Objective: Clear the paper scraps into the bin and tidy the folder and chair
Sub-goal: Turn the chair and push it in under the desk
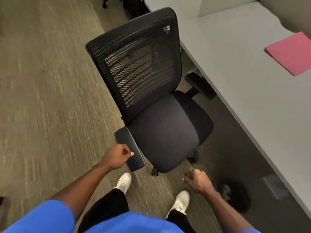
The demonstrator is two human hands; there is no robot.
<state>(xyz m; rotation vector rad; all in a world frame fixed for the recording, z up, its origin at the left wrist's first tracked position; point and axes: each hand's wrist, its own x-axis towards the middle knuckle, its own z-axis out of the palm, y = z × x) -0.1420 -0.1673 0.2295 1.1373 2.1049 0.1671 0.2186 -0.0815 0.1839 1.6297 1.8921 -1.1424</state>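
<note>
Nearest, left hand (117, 156) curled shut, thumb tip touching the near armrest (129, 150) of the chair (161, 132), gripping nothing clearly. Right hand (196, 179) loosely fisted and empty, hanging apart from the seat front, close above the dark bin (235, 194) on the floor by the bench (244, 91). Chair just ahead, out on the floor, seat front toward the feet, one side along the bench edge. Left hand nearer; likely a turn and push rightward to tuck it under. Farthest, pink folder (289, 54) flat near the far right bench edge.
</note>
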